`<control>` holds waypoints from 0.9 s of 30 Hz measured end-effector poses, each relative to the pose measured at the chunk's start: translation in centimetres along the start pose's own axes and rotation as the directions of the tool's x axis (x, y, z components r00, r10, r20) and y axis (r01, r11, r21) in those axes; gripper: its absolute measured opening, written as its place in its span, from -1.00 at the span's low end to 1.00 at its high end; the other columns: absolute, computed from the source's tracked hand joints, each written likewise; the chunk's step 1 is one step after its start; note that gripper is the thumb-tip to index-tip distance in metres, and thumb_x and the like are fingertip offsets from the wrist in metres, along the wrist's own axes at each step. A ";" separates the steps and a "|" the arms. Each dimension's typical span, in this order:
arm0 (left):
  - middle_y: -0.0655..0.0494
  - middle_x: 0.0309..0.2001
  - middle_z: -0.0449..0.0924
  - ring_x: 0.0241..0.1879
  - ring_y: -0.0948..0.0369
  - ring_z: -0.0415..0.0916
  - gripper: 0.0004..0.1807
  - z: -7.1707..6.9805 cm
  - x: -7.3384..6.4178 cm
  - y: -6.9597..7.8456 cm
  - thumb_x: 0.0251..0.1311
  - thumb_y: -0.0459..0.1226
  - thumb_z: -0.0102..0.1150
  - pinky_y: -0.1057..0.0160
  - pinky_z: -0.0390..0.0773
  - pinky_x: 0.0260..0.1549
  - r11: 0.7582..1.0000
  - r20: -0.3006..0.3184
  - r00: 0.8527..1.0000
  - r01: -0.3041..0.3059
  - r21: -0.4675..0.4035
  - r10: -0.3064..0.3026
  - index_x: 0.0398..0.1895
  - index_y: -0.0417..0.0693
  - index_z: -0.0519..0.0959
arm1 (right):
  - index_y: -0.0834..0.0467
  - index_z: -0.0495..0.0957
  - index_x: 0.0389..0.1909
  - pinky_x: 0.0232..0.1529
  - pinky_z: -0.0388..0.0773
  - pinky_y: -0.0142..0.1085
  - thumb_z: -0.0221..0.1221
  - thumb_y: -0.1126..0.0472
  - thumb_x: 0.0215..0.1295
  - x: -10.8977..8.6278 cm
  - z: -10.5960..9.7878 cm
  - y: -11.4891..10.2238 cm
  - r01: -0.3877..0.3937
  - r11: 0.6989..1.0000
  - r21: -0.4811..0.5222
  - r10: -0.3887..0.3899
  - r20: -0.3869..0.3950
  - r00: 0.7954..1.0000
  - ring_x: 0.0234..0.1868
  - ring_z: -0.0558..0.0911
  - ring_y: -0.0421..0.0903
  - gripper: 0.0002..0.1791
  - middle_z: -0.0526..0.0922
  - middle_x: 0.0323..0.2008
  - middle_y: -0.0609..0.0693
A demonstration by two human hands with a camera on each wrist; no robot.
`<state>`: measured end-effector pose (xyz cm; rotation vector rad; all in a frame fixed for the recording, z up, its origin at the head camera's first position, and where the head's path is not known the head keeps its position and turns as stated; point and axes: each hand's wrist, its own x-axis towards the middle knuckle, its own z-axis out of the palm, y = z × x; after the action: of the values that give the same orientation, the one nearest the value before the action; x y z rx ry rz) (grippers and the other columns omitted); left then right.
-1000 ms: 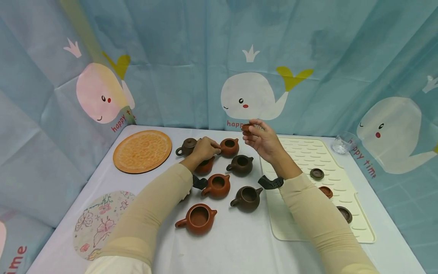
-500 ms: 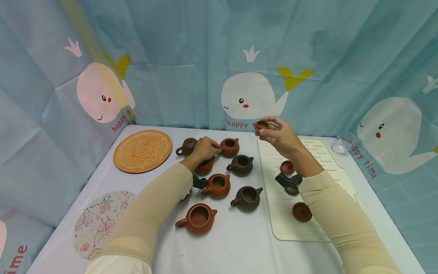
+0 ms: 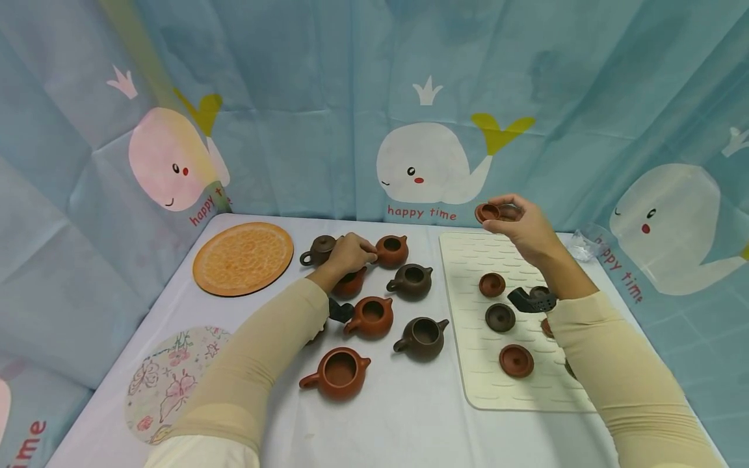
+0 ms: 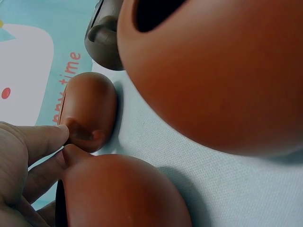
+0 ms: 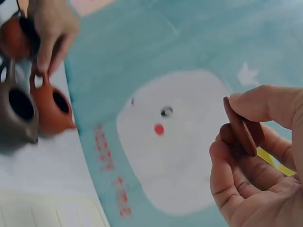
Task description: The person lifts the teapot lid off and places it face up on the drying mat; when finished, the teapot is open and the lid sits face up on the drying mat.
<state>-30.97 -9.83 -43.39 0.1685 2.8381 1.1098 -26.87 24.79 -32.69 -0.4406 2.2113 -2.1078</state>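
My left hand pinches the handle of an open reddish-brown teapot in the back row. In the left wrist view, thumb and finger meet at that teapot's handle. Held up above the far end of the cream mat, my right hand grips a reddish teapot lid. The lid stands on edge between thumb and fingers in the right wrist view, its knob toward the fingers. Beside the left hand sits a dark teapot with its lid on.
Several lidless teapots, among them a dark one and a red one, stand mid-table. More lids, such as this red one, lie on the cream mat. A clear glass stands back right; round mats lie left.
My right hand has moved right with the lid, from beside the back teapots to above the mat, and the lid has turned hollow side toward the head view. The left hand stays put.
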 end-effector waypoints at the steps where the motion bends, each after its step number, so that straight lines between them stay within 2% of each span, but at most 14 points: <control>1: 0.12 -0.14 0.67 -0.07 0.12 0.52 -0.87 0.0 0.0 0.0 0.19 -0.20 0.33 0.13 0.48 -0.09 1.000 -0.002 1.000 0.002 0.000 -0.002 -0.21 0.07 0.76 | 0.33 0.35 0.14 -0.07 0.51 -0.36 0.24 0.50 0.21 -0.1 -0.5 0.1 -0.005 1.000 -0.024 0.004 -0.017 1.000 -0.04 0.56 -0.11 -0.52 0.55 -0.04 0.05; 11: 0.12 -0.11 0.65 0.00 0.09 0.47 -0.86 -0.1 0.0 0.1 0.20 -0.20 0.32 0.10 0.44 -0.02 1.000 0.008 1.000 0.021 0.003 -0.021 -0.19 0.08 0.76 | 0.27 0.36 0.18 -0.18 0.50 -0.43 0.25 0.42 0.25 -1.4 -5.5 2.1 -0.038 0.978 -0.206 0.008 -0.147 0.989 -0.11 0.55 -0.20 -0.52 0.54 -0.09 -0.05; 16: 0.12 -0.12 0.66 0.00 0.09 0.46 -0.86 0.0 0.1 0.0 0.20 -0.20 0.32 0.10 0.43 -0.02 1.000 0.003 1.000 0.012 0.001 -0.012 -0.20 0.08 0.76 | 0.28 0.33 0.20 -0.21 0.51 -0.44 0.24 0.38 0.27 -1.8 -7.6 3.7 -0.098 0.961 -0.260 0.054 -0.173 0.984 -0.14 0.53 -0.23 -0.50 0.50 -0.07 -0.02; 23: 0.14 -0.11 0.66 0.00 0.11 0.48 -0.84 0.1 0.1 -0.1 0.20 -0.20 0.31 0.11 0.45 -0.03 1.000 0.005 1.000 -0.005 0.006 0.005 -0.18 0.08 0.76 | 0.33 0.18 0.35 -0.13 0.51 -0.38 0.17 0.34 0.35 -2.5 -9.7 6.4 -0.251 0.893 -0.375 0.173 -0.230 0.958 -0.13 0.48 -0.27 -0.39 0.31 0.17 0.28; 27: 0.15 -0.15 0.67 0.01 0.11 0.48 -0.84 0.0 0.1 -0.1 0.20 -0.20 0.31 0.10 0.43 0.00 1.000 0.005 1.000 -0.002 0.007 0.002 -0.17 0.08 0.76 | 0.38 0.08 0.41 0.05 0.45 -0.12 0.13 0.35 0.37 -2.7 -10.9 7.9 -0.311 0.861 -0.403 0.224 -0.248 0.942 -0.14 0.48 -0.27 -0.33 0.25 0.23 0.35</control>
<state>-31.10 -9.88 -43.41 0.1741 2.8385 1.0992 -28.12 36.23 -40.20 0.0705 2.6764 -1.5649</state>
